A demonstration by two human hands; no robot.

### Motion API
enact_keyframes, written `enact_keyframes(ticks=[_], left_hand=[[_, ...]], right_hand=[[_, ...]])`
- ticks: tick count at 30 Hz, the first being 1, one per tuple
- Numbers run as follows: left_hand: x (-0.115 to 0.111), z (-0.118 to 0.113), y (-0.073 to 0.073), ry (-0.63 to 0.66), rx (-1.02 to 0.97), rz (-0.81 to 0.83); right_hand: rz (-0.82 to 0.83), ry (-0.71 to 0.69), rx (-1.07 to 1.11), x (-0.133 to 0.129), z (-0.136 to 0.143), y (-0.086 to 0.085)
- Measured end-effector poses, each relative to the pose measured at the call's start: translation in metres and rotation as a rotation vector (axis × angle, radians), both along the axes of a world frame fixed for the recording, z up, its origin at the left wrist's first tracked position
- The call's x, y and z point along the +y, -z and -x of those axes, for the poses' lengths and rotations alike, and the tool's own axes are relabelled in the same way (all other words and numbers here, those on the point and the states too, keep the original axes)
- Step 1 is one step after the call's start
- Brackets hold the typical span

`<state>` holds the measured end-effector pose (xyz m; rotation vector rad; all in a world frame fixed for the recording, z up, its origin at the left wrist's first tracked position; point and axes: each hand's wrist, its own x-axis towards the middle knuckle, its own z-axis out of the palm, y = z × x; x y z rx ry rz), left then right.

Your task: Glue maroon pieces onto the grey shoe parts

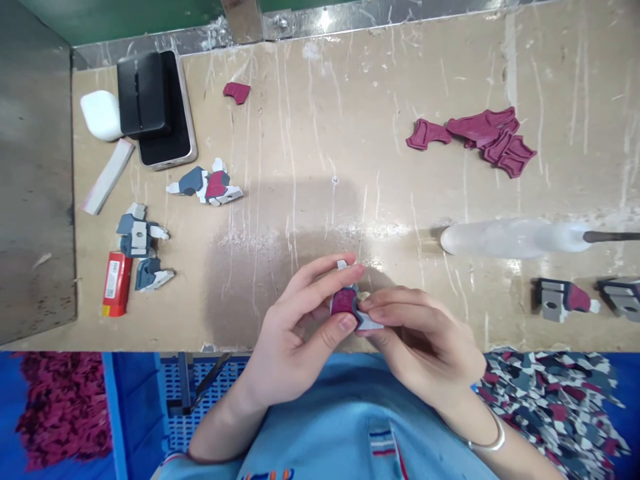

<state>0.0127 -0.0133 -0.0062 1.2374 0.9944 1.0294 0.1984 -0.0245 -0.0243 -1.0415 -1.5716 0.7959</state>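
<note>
Near the table's front edge, my left hand (305,320) grips a small plastic toy part (345,301) with maroon, dark grey and white pieces, thumb below and fingers above. My right hand (425,333) pinches the white end of the same part from the right. Its fingertips hide some of that end. Several loose maroon plates (485,130) lie in a heap at the back right, and a single maroon plate (236,92) lies at the back left. Similar grey, white and maroon parts (213,185) rest to the left of my hands.
A white bottle (515,239) with a thin metal tip lies at right, beyond toy parts (555,300). At left are a phone (183,127), a black case (144,93), a white case (100,115) and a red box (117,283). Below, bins hold maroon pieces (67,407) and mixed parts (555,407).
</note>
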Motion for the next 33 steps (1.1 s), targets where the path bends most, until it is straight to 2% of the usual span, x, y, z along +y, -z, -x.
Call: enact_keyframes(ticks=[6, 8, 12, 15, 22, 26, 33], left_hand=[[-0.001, 0.007, 0.002, 0.085, 0.005, -0.014], [-0.002, 0.010, 0.001, 0.078, 0.058, -0.047], [-0.003, 0.011, -0.004, -0.068, 0.380, -0.308], [-0.003, 0.008, -0.006, -0.093, 0.523, -0.460], [-0.008, 0.005, -0.010, -0.103, 0.561, -0.404], [-0.011, 0.012, -0.013, -0.047, 0.628, -0.414], [-0.010, 0.028, -0.009, 0.100, 0.698, -0.507]], right_hand=[[0.141, 0.020, 0.132, 0.000, 0.001, 0.000], [0.198, 0.037, 0.203, 0.000, 0.001, -0.001], [0.206, 0.039, 0.253, 0.000, 0.001, 0.000], [0.153, 0.036, 0.177, 0.000, 0.002, 0.001], [0.063, 0.020, 0.052, -0.002, 0.003, 0.005], [0.054, 0.011, 0.013, -0.002, 0.003, 0.005], [0.047, -0.008, -0.043, -0.001, 0.001, 0.004]])
